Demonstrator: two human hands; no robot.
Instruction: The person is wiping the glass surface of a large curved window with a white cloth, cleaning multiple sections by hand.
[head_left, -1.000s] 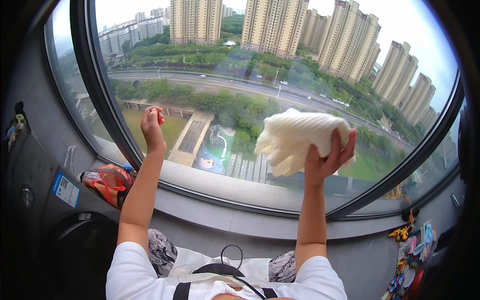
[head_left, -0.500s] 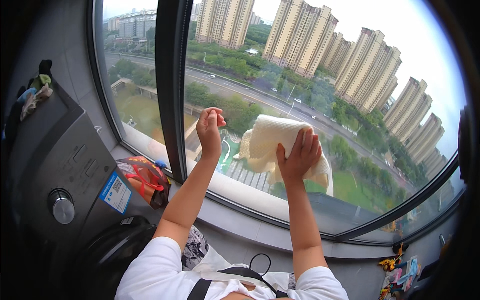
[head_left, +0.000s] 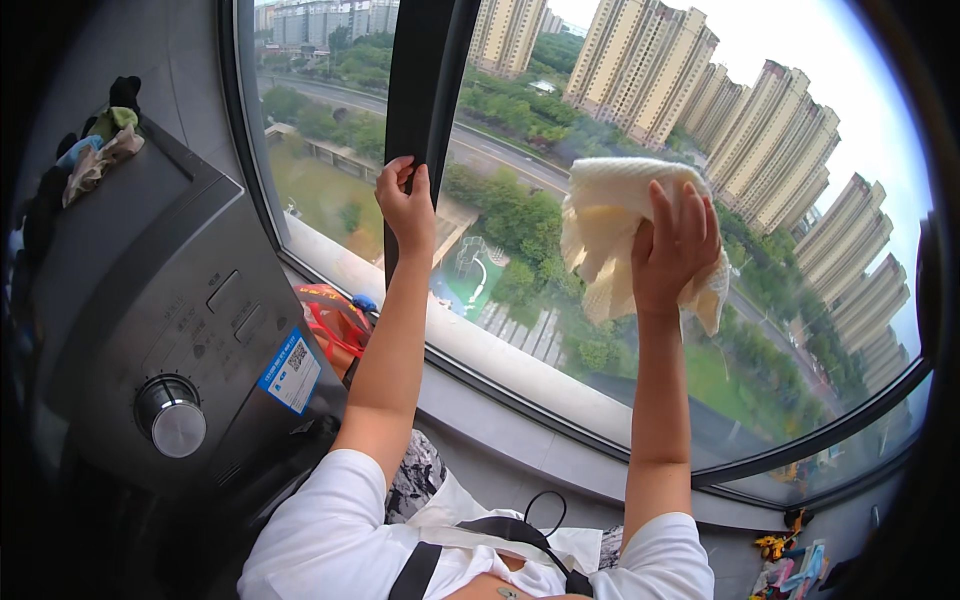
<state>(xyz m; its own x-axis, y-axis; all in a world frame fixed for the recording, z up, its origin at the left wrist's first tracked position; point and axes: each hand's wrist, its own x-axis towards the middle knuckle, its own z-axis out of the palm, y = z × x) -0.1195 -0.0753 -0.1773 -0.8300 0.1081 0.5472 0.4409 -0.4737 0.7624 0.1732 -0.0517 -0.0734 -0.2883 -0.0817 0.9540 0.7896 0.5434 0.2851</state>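
A cream, waffle-textured cloth [head_left: 610, 205] lies bunched against the window glass [head_left: 520, 330], its left part hanging in loose folds. My right hand [head_left: 676, 250] presses on it with the fingers spread over its right side, holding it there. My left hand [head_left: 407, 210] is raised in front of the dark window post [head_left: 420, 110], fingers curled and thumb upright, with nothing visible in it. Whether it touches the post I cannot tell.
A grey appliance [head_left: 230, 230] with a round silver knob [head_left: 178, 428] stands at the left, small cloths [head_left: 100, 160] on its top. Beside it sits a red bag [head_left: 335, 320]. A low ledge [head_left: 500, 435] runs below the window. Colourful items [head_left: 795, 570] lie at lower right.
My right hand and the cloth have moved up and right across the glass. My left hand has come up in front of the window post. The whole view has shifted too.
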